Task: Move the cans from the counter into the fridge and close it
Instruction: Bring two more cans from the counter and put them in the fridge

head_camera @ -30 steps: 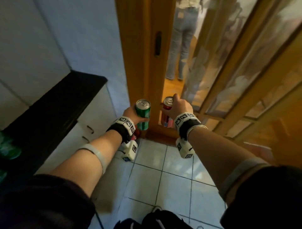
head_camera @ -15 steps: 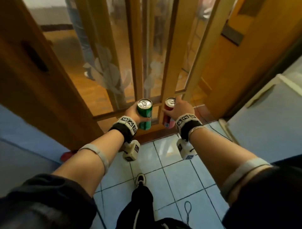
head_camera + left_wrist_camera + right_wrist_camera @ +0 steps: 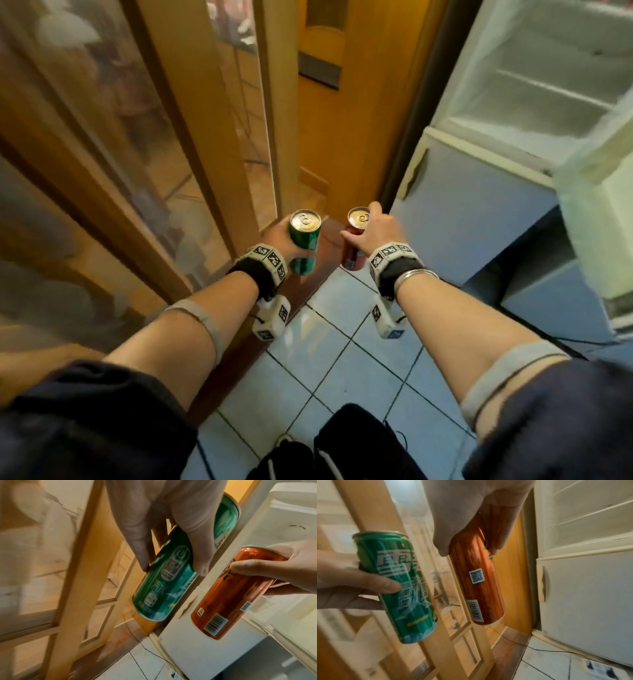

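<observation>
Red can (image 3: 354, 240) half hidden behind right hand (image 3: 375, 233).

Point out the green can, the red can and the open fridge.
green can (image 3: 304, 241), head view, on its side wall below the rim.
red can (image 3: 473, 577), right wrist view, on its side.
fridge (image 3: 534, 102), head view, on its open interior.

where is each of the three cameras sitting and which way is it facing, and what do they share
head: on the person's head, looking forward and down at the left hand gripping the green can, the right hand gripping the red can, and the open fridge; both forearms and the knees show.
left wrist: under the left wrist, looking along the fingers toward the fridge; the right hand shows too.
right wrist: under the right wrist, looking along its fingers at the wooden door; the left hand shows.
shared: all three show both cans.
</observation>
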### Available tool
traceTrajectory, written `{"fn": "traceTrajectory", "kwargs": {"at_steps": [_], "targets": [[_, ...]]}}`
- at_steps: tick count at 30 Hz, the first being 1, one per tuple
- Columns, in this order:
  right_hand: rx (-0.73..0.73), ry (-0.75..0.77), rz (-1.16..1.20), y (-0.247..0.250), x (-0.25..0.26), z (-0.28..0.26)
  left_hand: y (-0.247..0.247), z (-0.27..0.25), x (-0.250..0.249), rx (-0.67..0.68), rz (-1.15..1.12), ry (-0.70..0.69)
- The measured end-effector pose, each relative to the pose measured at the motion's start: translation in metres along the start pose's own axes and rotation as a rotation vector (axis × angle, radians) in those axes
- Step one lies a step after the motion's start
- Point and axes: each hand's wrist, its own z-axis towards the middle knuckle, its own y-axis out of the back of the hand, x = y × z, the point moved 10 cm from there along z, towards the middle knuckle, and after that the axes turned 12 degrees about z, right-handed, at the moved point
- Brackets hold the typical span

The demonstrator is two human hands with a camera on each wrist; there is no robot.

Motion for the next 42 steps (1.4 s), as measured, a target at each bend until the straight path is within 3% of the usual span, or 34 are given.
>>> {"fn": "traceTrajectory", "kwargs": {"at_steps": [4, 12, 21, 32, 42], "targets": [[-0.052, -0.139, 0.089, 0.024, -0.047, 0.034, -0.030, 0.053, -0.048, 0.082, 0.013, -0.073], [-0.144, -0.275, 0.083, 0.082, -0.139, 0.117, -0.100, 0.160, -0.163, 0.216, 0.050, -0.218], [-0.234, -0.417, 0.081, 0.170, -0.235, 0.212, -0.160, 0.265, -0.309, 0.256, 0.098, -0.356], [-0.378, -0.578, 0.049, 0.237, -0.305, 0.308, -0.210, 0.377, -0.435, 0.366, 0.248, -0.511], [-0.564, -0.671, 0.017, 0.334, -0.325, 0.403, -0.209, 0.467, -0.567, 0.446, 0.273, -0.695]]}}
